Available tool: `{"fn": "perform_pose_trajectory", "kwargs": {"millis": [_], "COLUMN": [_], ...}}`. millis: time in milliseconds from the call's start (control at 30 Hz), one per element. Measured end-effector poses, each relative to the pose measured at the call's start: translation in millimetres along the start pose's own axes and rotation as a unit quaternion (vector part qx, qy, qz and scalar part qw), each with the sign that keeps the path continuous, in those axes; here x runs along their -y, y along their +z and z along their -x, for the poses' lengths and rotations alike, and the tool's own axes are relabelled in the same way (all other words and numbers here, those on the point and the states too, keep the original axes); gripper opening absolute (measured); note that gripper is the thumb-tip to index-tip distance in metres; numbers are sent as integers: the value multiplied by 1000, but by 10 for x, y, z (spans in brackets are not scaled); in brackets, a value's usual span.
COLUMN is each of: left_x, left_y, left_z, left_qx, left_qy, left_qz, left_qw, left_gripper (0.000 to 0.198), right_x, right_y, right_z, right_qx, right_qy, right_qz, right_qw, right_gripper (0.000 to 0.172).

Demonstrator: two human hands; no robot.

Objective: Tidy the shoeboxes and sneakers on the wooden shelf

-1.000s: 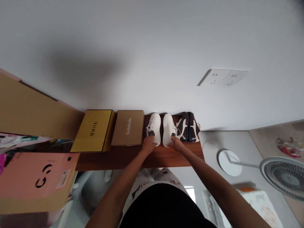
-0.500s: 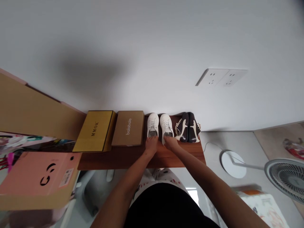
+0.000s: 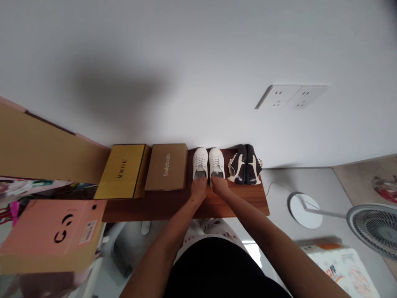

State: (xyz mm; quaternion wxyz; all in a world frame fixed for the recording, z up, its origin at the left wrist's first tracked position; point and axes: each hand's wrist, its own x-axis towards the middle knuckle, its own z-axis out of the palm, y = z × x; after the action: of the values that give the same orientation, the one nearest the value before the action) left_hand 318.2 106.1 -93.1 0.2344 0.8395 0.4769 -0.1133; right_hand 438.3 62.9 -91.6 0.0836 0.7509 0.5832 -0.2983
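Two white sneakers stand side by side on a reddish-brown wooden shelf, toes toward the wall. My left hand is closed on the heel of the left white sneaker. The heel of the right white sneaker is in my right hand, also closed. My fingertips are partly hidden inside the shoe openings. Just to the right, a pair of dark shoes with cream trim rests sole to sole on its sides.
Left of the sneakers are a brown balabala box and a yellow MMOK box. A pink box is at the lower left. A fan stands at the right, and a socket panel is on the wall.
The right white sneaker has turned slightly and now points straighter, more parallel to the left one. My right hand has shifted a little with it. The camera view has moved slightly.
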Motion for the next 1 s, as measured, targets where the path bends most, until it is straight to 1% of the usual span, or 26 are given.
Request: {"fn": "perform_pose_trajectory", "kwargs": {"millis": [100, 233, 333, 400, 467, 533, 600, 667, 700, 733, 767, 833, 867, 900, 1000], "left_x": [-5, -28, -35, -48, -103, -233, -449, -725, -867, -1000, -1117, -1281, -1325, -1346, -1336], "left_y": [7, 3, -25, -51, -63, -38, 36, 148, 208, 263, 308, 357, 362, 355, 305], "left_z": [-18, -37, -11, 27, 63, 69, 27, -69, -134, -206, -280, -421, -480, -528, -593], "left_qx": [10, 7, 3, -11, -34, -47, -36, -13, 0, 14, 32, 60, 71, 77, 96], "left_qy": [3, -3, -8, -7, -3, 18, 67, 104, 105, 91, 70, 33, 29, 35, 91], "left_qz": [-4, 8, 10, -7, -22, -2, 58, 129, 156, 172, 176, 159, 148, 140, 123], "left_qw": [1000, 1000, 1000, 1000, 999, 999, 995, 986, 982, 981, 981, 985, 986, 986, 983], "left_gripper": [37, 33, 27, 27, 33, 40, 47, 51, 53, 55, 58, 62, 61, 59, 45], "right_x": [18, 75, 55, -53, -269, -587, -970, -1361, -1539, -1697, -1831, -2024, -2087, -2132, -2210], "right_y": [-6, 1, 77, 170, 281, 382, 444, 458, 449, 434, 415, 380, 367, 357, 338], "right_z": [-14, -17, 67, 190, 355, 529, 661, 719, 718, 702, 675, 612, 585, 566, 563], "right_qx": [-7, -26, -79, -133, -203, -281, -356, -411, -414, -393, -348, -252, -217, -199, -201], "right_qy": [0, -2, -24, -35, -30, 2, 70, 163, 199, 221, 227, 214, 202, 193, 170], "right_qz": [3, 4, 8, -21, -81, -147, -194, -214, -220, -230, -246, -276, -285, -287, -255], "right_qw": [1000, 1000, 997, 990, 975, 948, 911, 871, 860, 862, 875, 903, 911, 917, 930], "right_gripper": [23, 26, 24, 26, 31, 36, 42, 53, 58, 59, 55, 43, 37, 33, 26]}}
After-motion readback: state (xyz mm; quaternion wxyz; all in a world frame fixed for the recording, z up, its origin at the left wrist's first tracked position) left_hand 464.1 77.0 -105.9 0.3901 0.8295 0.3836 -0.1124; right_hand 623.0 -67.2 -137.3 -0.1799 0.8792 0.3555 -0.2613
